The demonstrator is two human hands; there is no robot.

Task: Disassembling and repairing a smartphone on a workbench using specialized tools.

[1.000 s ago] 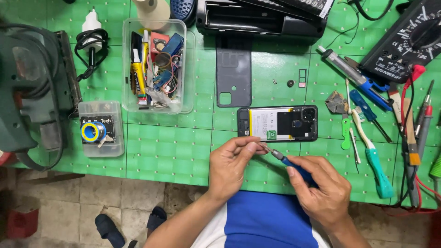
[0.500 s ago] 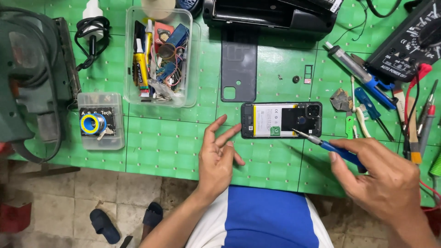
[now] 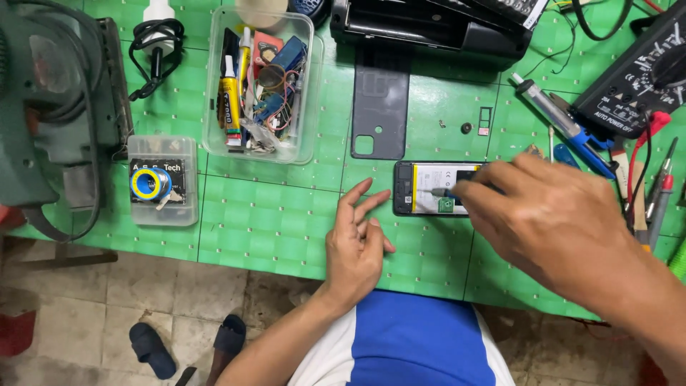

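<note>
An opened phone (image 3: 429, 188) lies back-up on the green mat, its battery showing. My right hand (image 3: 550, 214) covers the phone's right half and is shut on a thin screwdriver (image 3: 441, 192), whose tip rests over the battery area. My left hand (image 3: 357, 243) lies flat on the mat just left of the phone, fingers spread, holding nothing. The phone's dark grey back cover (image 3: 381, 100) lies apart, above the phone.
A clear tub of glue tubes and small parts (image 3: 261, 82) stands at the upper middle. A small clear box (image 3: 163, 180) and a green machine (image 3: 50, 107) sit left. A black device (image 3: 436, 25), multimeter (image 3: 636, 78) and several hand tools (image 3: 643, 186) are right.
My right hand has carried the screwdriver up from the mat's near edge onto the phone. My left hand has let go of the tip and flattened on the mat.
</note>
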